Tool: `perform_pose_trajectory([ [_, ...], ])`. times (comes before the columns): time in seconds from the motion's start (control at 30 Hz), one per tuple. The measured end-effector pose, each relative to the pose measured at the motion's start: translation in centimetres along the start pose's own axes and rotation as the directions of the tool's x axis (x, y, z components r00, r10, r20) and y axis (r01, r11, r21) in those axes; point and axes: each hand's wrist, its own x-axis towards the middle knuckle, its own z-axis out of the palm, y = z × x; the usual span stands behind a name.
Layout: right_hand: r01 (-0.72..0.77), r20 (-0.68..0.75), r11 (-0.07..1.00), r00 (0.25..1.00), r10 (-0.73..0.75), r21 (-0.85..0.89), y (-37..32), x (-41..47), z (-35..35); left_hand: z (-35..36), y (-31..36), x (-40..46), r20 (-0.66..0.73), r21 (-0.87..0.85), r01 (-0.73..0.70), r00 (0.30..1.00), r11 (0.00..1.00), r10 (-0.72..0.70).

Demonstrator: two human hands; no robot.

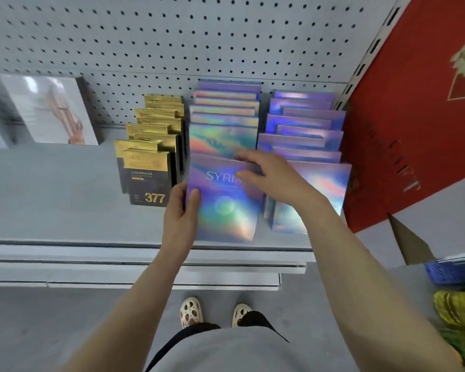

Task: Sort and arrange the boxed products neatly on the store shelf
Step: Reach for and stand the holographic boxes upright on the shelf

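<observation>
The person is standing at a grey metal shelf (51,200) with a perforated back panel (172,36), gripping the front holographic box (223,208) of the middle row. The left hand (179,216) is holding its left edge, thumb curled over the glossy face. The right hand (269,175) is pinching its top right corner, fingers bent over the rim. The box is flat, square-cornered and leaning back, shimmering in rainbow foil.

Three rows are standing front to back. The middle holographic row (224,114) is showing about eight boxes, the right holographic row (304,124) about nine, overlapping unevenly. The gold-and-black row (153,146) on the left is showing about eight smaller boxes with shiny gold tops, the front one marked 377.

One white box (51,111) is leaning further left. A large red carton (414,116) of matte cardboard is standing at the right.
</observation>
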Motion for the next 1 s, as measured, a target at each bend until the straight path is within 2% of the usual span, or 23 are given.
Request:
perform_pose_trajectory([
  [0.07,0.007,-0.001,1.0,1.0,-0.007,0.012,-0.4,0.8,0.2,-0.4,-0.1,0.4,0.008,0.065,-0.027,1.0,0.998,0.026],
  [0.23,0.057,-0.108,0.971,0.991,-0.084,-0.234,-0.7,3.4,0.9,-0.8,-0.9,0.8,0.135,0.361,-0.131,0.987,0.923,0.087],
  [0.37,0.028,-0.178,0.964,0.981,-0.077,-0.264,-0.3,4.5,1.9,-0.7,-1.2,0.9,0.152,0.404,-0.147,0.984,0.903,0.092],
  [0.53,0.037,-0.275,0.894,0.945,-0.177,-0.446,0.2,5.6,2.4,-0.6,-1.2,1.8,0.151,0.464,-0.13,0.986,0.876,0.066],
  [0.63,0.04,-0.306,0.875,0.928,-0.212,-0.483,0.4,6.1,2.4,-0.7,-1.2,2.2,0.149,0.494,-0.132,0.987,0.859,0.066],
  [0.77,0.038,-0.33,0.85,0.911,-0.246,-0.526,0.6,6.1,2.8,-0.6,-1.1,2.4,0.137,0.5,-0.114,0.989,0.858,0.052],
  [1.0,-0.024,-0.361,0.832,0.908,-0.214,-0.554,0.3,5.8,3.3,-1.5,-0.8,1.7,0.079,0.446,-0.078,0.996,0.891,0.047],
])
